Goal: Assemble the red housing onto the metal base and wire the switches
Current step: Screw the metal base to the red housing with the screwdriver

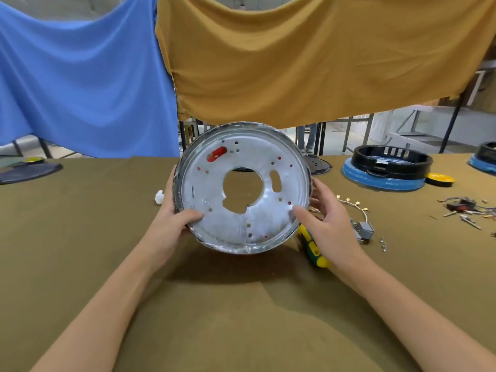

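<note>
Silvery metal base, tilted above the tabletop with red housing showing through its holes, is gripped at its rim by left hand and right hand; holes should align before fastening.

No legible text, labels, brands or numbers showing anywhere; nothing is reading clearly at this resolution.

Both hands raised, fingers curled inward
</note>
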Demonstrator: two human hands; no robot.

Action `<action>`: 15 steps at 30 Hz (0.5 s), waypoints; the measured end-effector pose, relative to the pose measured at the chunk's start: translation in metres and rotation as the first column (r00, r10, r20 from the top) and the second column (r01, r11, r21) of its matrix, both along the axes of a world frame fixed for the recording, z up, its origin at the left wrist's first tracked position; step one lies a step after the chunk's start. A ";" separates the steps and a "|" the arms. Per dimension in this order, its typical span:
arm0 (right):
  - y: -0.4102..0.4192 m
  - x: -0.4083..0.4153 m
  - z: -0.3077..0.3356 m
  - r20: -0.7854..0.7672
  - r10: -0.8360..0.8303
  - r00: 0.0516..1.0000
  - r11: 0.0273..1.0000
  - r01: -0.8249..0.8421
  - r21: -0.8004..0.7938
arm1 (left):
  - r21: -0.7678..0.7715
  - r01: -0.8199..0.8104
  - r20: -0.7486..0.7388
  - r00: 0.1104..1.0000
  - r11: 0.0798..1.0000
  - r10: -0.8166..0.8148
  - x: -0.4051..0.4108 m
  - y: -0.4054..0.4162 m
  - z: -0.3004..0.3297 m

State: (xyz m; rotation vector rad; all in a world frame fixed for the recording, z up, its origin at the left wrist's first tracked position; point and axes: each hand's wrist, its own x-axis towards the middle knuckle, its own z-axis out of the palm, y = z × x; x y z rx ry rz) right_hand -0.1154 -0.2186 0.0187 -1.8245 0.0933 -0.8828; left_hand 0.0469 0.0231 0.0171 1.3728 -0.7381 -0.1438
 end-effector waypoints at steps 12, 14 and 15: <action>0.002 -0.004 0.006 0.015 0.043 0.999 0.999 -0.043 -0.014 | 0.026 -0.060 0.084 0.995 0.998 0.058 0.000 -0.001 -0.005; 0.002 -0.004 0.005 0.020 0.054 0.998 0.999 -0.054 -0.010 | 0.025 -0.065 0.092 0.994 0.998 0.062 0.001 -0.001 -0.007; 0.001 -0.004 0.005 0.023 0.062 0.998 0.998 -0.061 -0.008 | 0.028 -0.066 0.098 0.993 0.997 0.063 0.001 -0.001 -0.007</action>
